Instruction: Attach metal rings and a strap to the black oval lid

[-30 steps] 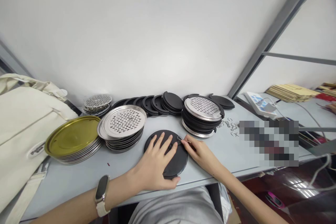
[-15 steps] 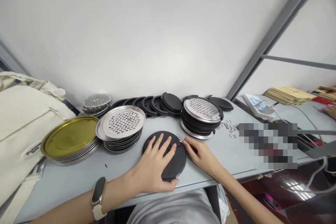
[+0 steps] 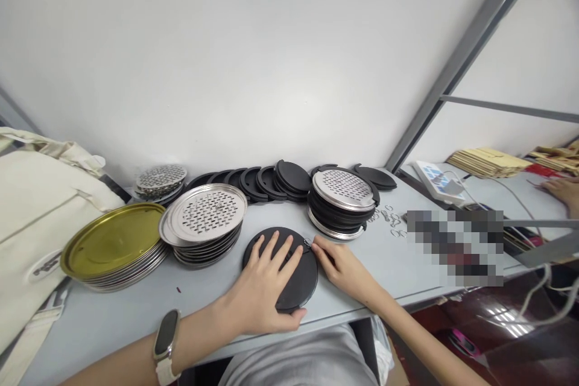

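A black round disc (image 3: 304, 280) lies on the grey table near its front edge. Spread fingers of my left hand (image 3: 266, 280) rest flat on top of it. At the disc's upper right edge, my right hand (image 3: 341, 265) pinches a small metal ring (image 3: 307, 243). Behind my right hand stands a stack of black discs with a perforated metal plate (image 3: 344, 189) on top. More loose metal rings (image 3: 393, 221) are scattered to the right of that stack. Left of my hands is another stack topped by a perforated silver plate (image 3: 210, 214).
Gold round lids (image 3: 115, 241) are stacked at the left, beside a cream bag (image 3: 36, 211). Black discs (image 3: 253, 184) line the wall. On the right are a metal post (image 3: 456, 72), yellow envelopes (image 3: 488, 161), cables and another person's hand (image 3: 563, 190).
The view has shifted slightly, so most things sit a little further left. My left hand stays on the disc, and my right fingers remain at the ring with barely any motion.
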